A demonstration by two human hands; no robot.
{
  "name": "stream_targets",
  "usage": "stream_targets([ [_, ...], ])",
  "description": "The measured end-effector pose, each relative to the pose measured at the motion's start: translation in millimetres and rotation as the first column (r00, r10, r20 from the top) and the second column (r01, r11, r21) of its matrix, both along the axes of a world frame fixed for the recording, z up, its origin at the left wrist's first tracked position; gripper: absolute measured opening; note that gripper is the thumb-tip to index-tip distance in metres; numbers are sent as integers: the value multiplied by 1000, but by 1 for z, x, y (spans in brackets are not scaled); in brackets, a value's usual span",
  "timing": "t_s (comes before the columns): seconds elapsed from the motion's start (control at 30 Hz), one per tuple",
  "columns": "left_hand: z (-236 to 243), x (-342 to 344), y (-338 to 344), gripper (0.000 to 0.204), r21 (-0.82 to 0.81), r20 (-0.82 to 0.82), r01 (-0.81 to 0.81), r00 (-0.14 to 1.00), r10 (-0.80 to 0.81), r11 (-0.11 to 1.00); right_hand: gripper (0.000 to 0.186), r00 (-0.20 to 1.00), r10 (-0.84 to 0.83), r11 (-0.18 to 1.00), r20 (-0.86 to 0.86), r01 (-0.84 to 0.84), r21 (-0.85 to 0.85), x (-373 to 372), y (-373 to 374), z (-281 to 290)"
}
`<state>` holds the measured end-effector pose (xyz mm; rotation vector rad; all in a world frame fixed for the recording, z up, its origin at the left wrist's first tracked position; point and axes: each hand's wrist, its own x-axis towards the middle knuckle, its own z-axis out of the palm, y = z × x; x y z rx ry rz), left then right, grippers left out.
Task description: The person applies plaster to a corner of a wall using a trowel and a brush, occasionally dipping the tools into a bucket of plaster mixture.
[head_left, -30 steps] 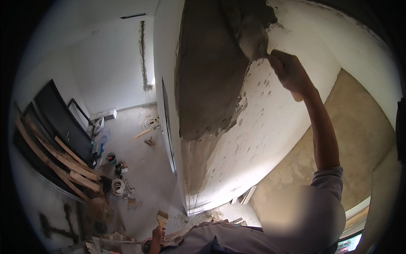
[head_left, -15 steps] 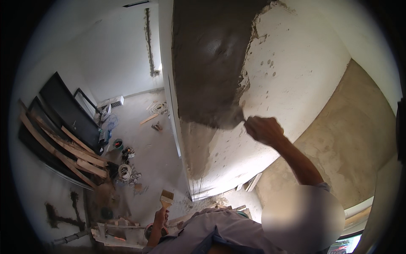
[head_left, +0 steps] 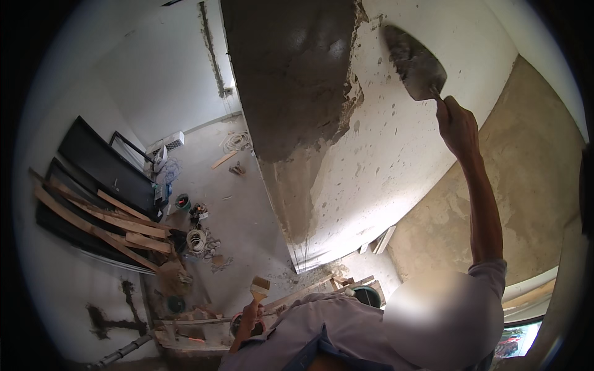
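My right hand [head_left: 459, 127] is raised at the upper right, closed around the handle of a plastering trowel [head_left: 416, 65]. Dark mortar smears cover part of the trowel's blade, which is in front of the bare white part of the wall [head_left: 396, 148]. Left of it, a layer of wet dark grey plaster [head_left: 291, 74] coats the wall, with a ragged right edge. Down at waist height, my left hand [head_left: 250, 314] grips a flat paintbrush [head_left: 260, 289] upright by its handle, bristles up, away from the wall.
Wooden boards [head_left: 117, 222] and dark door panels [head_left: 108, 164] lean against the left wall. Coiled cable [head_left: 197, 241], a bucket [head_left: 182, 201] and scraps lie on the floor [head_left: 241, 216]. A dark round tub [head_left: 367, 295] and planks [head_left: 297, 294] are close below me.
My right hand has swung the trowel up and right, off the lower edge of the wet plaster. The left hand still holds the paintbrush low. The whole view has shifted slightly.
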<state>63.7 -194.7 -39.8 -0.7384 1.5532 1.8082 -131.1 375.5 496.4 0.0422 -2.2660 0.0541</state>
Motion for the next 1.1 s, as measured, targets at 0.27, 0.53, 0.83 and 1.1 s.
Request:
stream_targets([
  [0.27, 17, -31, -30, 44, -102, -9, 36, 999, -37, 994, 28, 869, 495, 844, 31, -471, -257, -36, -136, -5],
  [0.53, 16, -41, -28, 36, -61, -5, 160, 987, -161, 985, 29, 840, 294, 953, 456, -292, -77, -4, -126, -191],
  [0.83, 23, -29, -95, 35, -116, 105, 363, 930, -352, 925, 31, 917, 397, 493, -34, -245, -835, 15, -202, -184],
  [1.1, 62, -62, -121, 38, -135, 111, 341, 938, -328, 930, 28, 917, 304, 547, 259, 54, -835, 29, -238, -322],
])
